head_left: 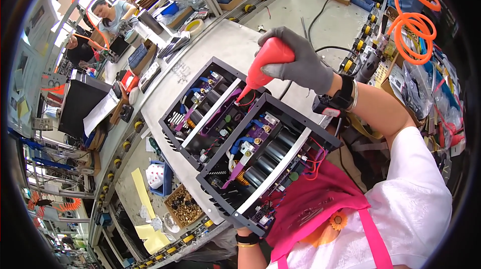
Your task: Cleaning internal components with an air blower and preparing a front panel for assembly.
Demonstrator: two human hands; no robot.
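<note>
Right hand (300, 63) in a grey glove is wrapped tight around a red squeeze bottle (263, 63), upper middle of frame, tipped nozzle-down so it reaches into the open black box (240, 144) mid-frame. Left hand (243, 229) is barely visible at the bottom edge under the box, probably steadying it; can't tell its grip.

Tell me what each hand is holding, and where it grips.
The gloved right hand squeezes a red squeeze bottle by its bulb, nozzle down in the open black case. The left hand is mostly hidden under the near case.
</note>
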